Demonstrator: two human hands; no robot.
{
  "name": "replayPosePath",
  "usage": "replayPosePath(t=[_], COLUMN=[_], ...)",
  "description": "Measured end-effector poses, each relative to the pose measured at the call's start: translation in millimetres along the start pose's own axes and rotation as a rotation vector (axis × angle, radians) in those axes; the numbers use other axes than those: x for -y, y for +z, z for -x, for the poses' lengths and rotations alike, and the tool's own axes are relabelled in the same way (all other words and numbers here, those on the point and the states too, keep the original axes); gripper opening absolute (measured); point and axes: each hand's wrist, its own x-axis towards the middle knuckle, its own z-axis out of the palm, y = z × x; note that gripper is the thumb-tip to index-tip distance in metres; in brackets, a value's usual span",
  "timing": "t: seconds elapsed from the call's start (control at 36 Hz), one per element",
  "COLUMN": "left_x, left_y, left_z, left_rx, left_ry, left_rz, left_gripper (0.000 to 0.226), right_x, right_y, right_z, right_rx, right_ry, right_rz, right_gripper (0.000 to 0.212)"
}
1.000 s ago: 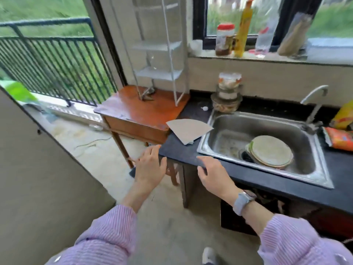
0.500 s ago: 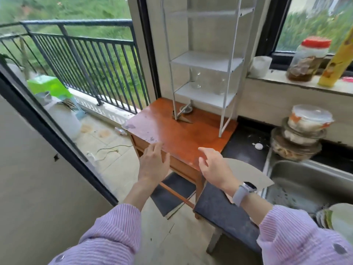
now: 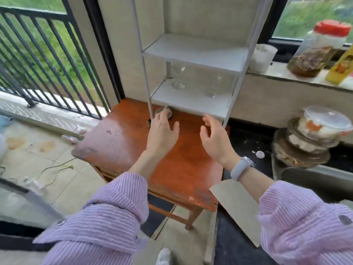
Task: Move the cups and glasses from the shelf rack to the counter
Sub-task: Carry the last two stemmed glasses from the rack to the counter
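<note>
On the rack's lower shelf [image 3: 191,100], behind thin white uprights, two clear glasses [image 3: 178,78] stand apart, faint against pale tile; the right one [image 3: 213,87] is barely visible. Both hands reach toward that shelf, empty: the left hand [image 3: 162,133] with fingers spread, the right hand [image 3: 214,137] cupped and loose. The rack stands on a worn reddish wooden table [image 3: 118,142] beside a black counter [image 3: 248,138] holding stacked lidded containers [image 3: 313,136] and a cardboard sheet [image 3: 236,205]
</note>
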Motion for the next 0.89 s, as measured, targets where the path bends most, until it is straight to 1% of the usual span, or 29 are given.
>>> replayPosePath(t=[0.08,0.22,0.33,0.42,0.5,0.58,0.67,0.72,0.78,0.83,0.89], left_x=[9.6,28.7,34.5,37.5,42.0,43.3,43.3,39.8,35.3,31.5,29.7], left_y=[13.8,22.8,36.7,52.7,67.4,71.6,76.3,77.5,78.5,79.8,81.0], left_z=[-36.9,-103.4,-141.4,-163.8,-185.8,-201.4,-216.7,-224.1,-229.6,-230.8,-229.2], left_rx=[0.07,0.092,0.103,0.135,0.173,0.155,0.177,0.207,0.211,0.194,0.164], left_ry=[0.024,0.042,0.056,0.026,0.005,-0.005,-0.056,-0.083,-0.104,-0.115,-0.105], left_rz=[0.007,0.012,0.046,0.12,0.208,0.332,0.508,0.599,0.649,0.669,0.653], left_gripper=[0.055,0.059,0.059,0.062,0.065,0.073,0.081,0.083,0.083,0.078,0.073], right_x=[-0.7,-4.3,-14.8,-26.1,-36.1,-37.8,-42.5,-42.8,-41.0,-40.5,-39.3], right_y=[15.0,30.7,34.9,37.5,38.1,34.6,31.8,28.7,25.5,22.9,21.5], right_z=[-33.7,-88.3,-124.6,-147.6,-165.9,-173.7,-181.9,-188.2,-193.7,-196.4,-196.3], right_rx=[-0.078,-0.217,-0.271,-0.294,-0.346,-0.433,-0.435,-0.426,-0.411,-0.412,-0.428], right_ry=[0.048,0.13,0.191,0.262,0.309,0.312,0.261,0.247,0.27,0.293,0.312], right_rz=[-0.016,-0.014,0.018,-0.003,-0.079,-0.223,-0.252,-0.27,-0.361,-0.44,-0.454], right_gripper=[0.045,0.046,0.04,0.039,0.044,0.043,0.047,0.055,0.058,0.052,0.043])
